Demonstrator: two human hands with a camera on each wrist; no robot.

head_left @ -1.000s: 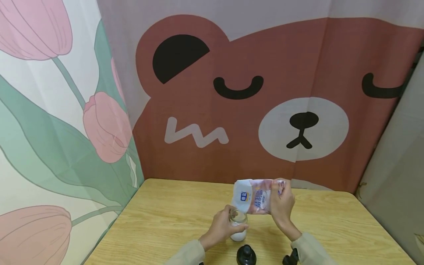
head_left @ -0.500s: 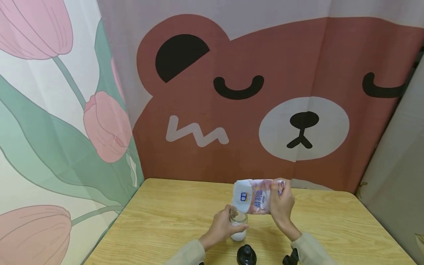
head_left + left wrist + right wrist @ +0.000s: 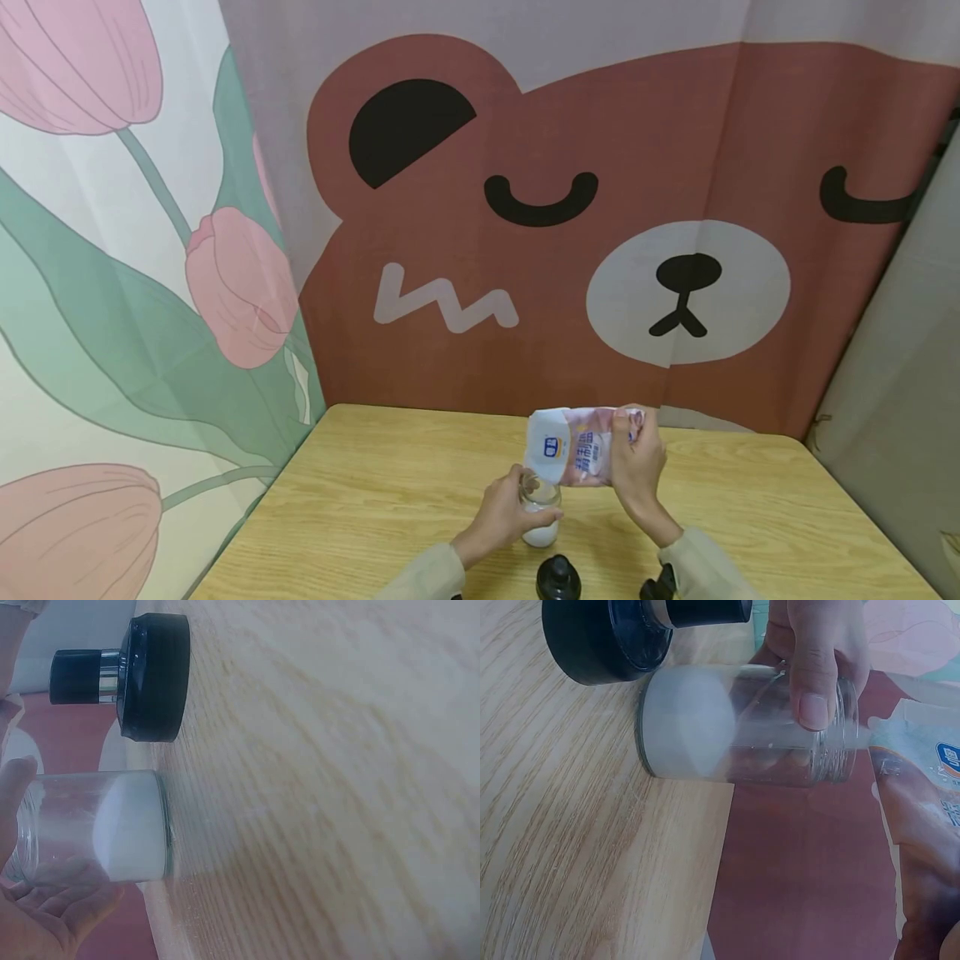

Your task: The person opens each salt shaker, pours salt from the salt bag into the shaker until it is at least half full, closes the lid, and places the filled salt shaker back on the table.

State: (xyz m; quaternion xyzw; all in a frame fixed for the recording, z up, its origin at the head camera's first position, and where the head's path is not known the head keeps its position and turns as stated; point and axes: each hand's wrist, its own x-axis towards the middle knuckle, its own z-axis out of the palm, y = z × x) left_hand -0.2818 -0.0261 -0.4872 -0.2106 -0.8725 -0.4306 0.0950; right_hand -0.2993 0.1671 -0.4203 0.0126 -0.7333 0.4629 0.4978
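Left hand (image 3: 498, 514) grips jar (image 3: 540, 505), upright on bench (image 3: 375, 467). Right hand (image 3: 637, 457) holds bag (image 3: 581, 446) tipped left, mouth just above jar. Powder (image 3: 686, 724) could spill if bag tilts too steeply; loose left grip could let jar topple onto lid (image 3: 558, 577), near side.

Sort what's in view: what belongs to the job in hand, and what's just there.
Belongs to the job:
- glass jar, held by the left hand
- printed packet, held by the right hand, tilted toward the jar's mouth
- black lid on the table, probably the jar's

Just there:
- bear-print hanging
- tulip-print hanging
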